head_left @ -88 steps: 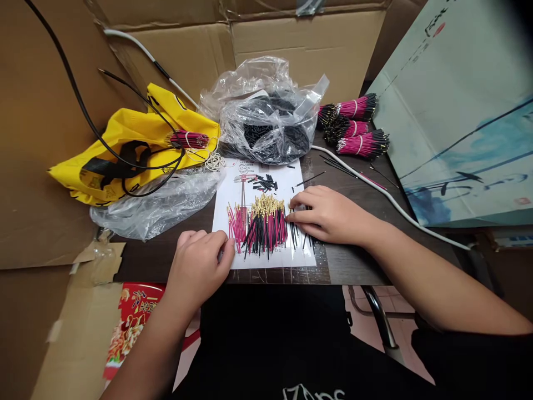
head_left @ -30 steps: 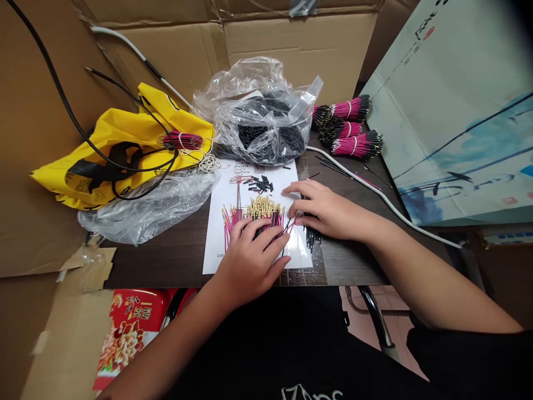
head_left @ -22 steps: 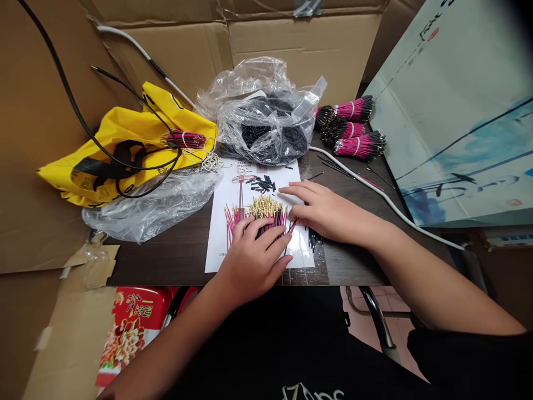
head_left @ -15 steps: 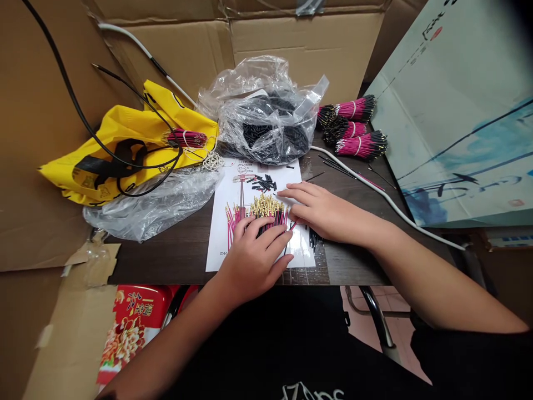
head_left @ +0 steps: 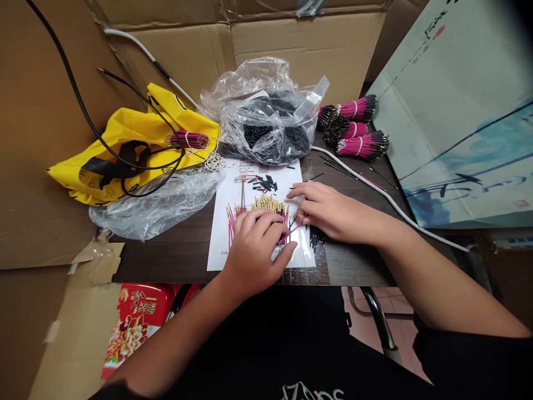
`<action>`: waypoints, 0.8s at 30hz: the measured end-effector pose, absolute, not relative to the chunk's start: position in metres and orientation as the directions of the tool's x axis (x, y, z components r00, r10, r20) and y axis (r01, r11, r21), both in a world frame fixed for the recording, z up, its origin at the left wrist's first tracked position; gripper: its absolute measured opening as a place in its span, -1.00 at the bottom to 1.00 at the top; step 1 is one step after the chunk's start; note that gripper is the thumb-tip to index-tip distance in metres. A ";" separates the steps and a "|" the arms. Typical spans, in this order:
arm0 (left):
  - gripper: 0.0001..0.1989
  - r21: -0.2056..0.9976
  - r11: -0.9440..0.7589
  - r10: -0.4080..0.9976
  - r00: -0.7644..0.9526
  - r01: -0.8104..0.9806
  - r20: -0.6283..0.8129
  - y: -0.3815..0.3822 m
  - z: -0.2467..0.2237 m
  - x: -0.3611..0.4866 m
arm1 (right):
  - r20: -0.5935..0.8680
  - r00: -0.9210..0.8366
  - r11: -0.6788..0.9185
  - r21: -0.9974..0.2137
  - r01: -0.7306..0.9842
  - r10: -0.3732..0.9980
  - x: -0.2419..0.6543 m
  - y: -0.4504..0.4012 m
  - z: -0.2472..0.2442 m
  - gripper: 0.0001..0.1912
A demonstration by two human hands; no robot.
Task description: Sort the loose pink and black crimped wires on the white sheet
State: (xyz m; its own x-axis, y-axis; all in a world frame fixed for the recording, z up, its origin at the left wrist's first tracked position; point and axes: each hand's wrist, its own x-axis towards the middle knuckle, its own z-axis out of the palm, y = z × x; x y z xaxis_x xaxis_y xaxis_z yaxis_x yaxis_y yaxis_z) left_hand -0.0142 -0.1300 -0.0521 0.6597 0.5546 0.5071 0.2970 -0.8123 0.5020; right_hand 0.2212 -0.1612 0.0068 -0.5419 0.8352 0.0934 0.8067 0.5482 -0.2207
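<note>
Pink wires with gold tips (head_left: 266, 204) lie side by side on a white printed sheet (head_left: 219, 233). My left hand (head_left: 260, 244) rests over their lower part, fingers bent and slightly apart, its fingertips partly hidden. To the right, my right hand (head_left: 322, 208) pinches the end of a single pink wire (head_left: 295, 229), which slants down toward my left hand. Small black sleeves (head_left: 265, 182) are scattered on the sheet above the gold tips. Black wire ends (head_left: 316, 238) show just below my right hand.
Behind the sheet sits a clear plastic bag of black pieces (head_left: 270, 128). A yellow bag (head_left: 120, 130) with a black cable lies left. Tied pink-and-black bundles (head_left: 360, 144) are at the back right. A white cable (head_left: 400, 205) crosses the dark table (head_left: 358, 266) on the right.
My right hand has drawn slightly right, and its thumb and finger have come together on the pink wire, which now shows more. My left hand's fingers have curled a little more.
</note>
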 end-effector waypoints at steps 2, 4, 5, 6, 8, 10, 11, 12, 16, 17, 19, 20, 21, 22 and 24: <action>-0.88 0.472 -0.820 0.556 0.646 0.323 0.524 -0.131 -0.049 -0.010 | 0.111 -0.546 0.556 -0.225 0.800 0.831 0.219 -0.163 0.009 -0.82; -0.89 0.433 -0.829 0.553 0.629 0.353 0.547 -0.133 -0.047 -0.008 | 0.135 -0.549 0.565 -0.238 0.790 0.825 0.215 -0.164 0.009 -0.83; -0.88 0.416 -0.833 0.550 0.624 0.365 0.555 -0.133 -0.045 -0.008 | 0.146 -0.550 0.568 -0.245 0.786 0.823 0.213 -0.165 0.009 -0.84; -0.88 0.402 -0.836 0.548 0.623 0.374 0.559 -0.134 -0.044 -0.009 | 0.155 -0.549 0.570 -0.250 0.782 0.821 0.210 -0.165 0.009 -0.84; -0.90 0.389 -0.840 0.541 0.634 0.378 0.552 -0.135 -0.041 -0.012 | 0.169 -0.553 0.578 -0.257 0.775 0.816 0.205 -0.166 0.009 -0.85; -0.92 0.380 -0.846 0.531 0.651 0.373 0.543 -0.137 -0.039 -0.018 | 0.186 -0.550 0.581 -0.265 0.770 0.814 0.202 -0.168 0.009 -0.86; -0.93 0.376 -0.846 0.531 0.653 0.377 0.540 -0.137 -0.038 -0.023 | 0.198 -0.539 0.574 -0.268 0.774 0.819 0.200 -0.168 0.010 -0.86; -0.94 0.374 -0.841 0.540 0.646 0.391 0.539 -0.136 -0.039 -0.029 | 0.210 -0.521 0.561 -0.267 0.784 0.828 0.200 -0.169 0.010 -0.85; -0.92 0.360 -0.741 0.657 0.499 0.567 0.565 -0.128 -0.049 -0.062 | 0.214 -0.490 0.526 -0.172 0.833 0.845 0.204 -0.169 0.011 -0.78; -0.92 0.345 -0.696 0.689 0.452 0.629 0.566 -0.125 -0.054 -0.071 | 0.200 -0.506 0.535 -0.142 0.833 0.839 0.206 -0.168 0.010 -0.78; -0.90 0.299 -0.620 0.732 0.397 0.725 0.554 -0.120 -0.063 -0.087 | 0.165 -0.539 0.558 -0.106 0.823 0.826 0.208 -0.167 0.006 -0.77; -0.89 0.276 -0.596 0.744 0.389 0.754 0.543 -0.118 -0.067 -0.093 | 0.150 -0.549 0.565 -0.097 0.819 0.822 0.208 -0.166 0.004 -0.76; -0.88 0.257 -0.580 0.754 0.389 0.773 0.529 -0.117 -0.071 -0.097 | 0.138 -0.555 0.568 -0.091 0.818 0.821 0.208 -0.165 0.002 -0.74; -0.87 0.240 -0.571 0.760 0.395 0.785 0.516 -0.116 -0.074 -0.099 | 0.128 -0.558 0.570 -0.087 0.817 0.820 0.208 -0.165 0.000 -0.73; -0.87 0.220 -0.568 0.763 0.407 0.793 0.502 -0.115 -0.077 -0.098 | 0.118 -0.561 0.572 -0.087 0.816 0.819 0.207 -0.164 -0.005 -0.71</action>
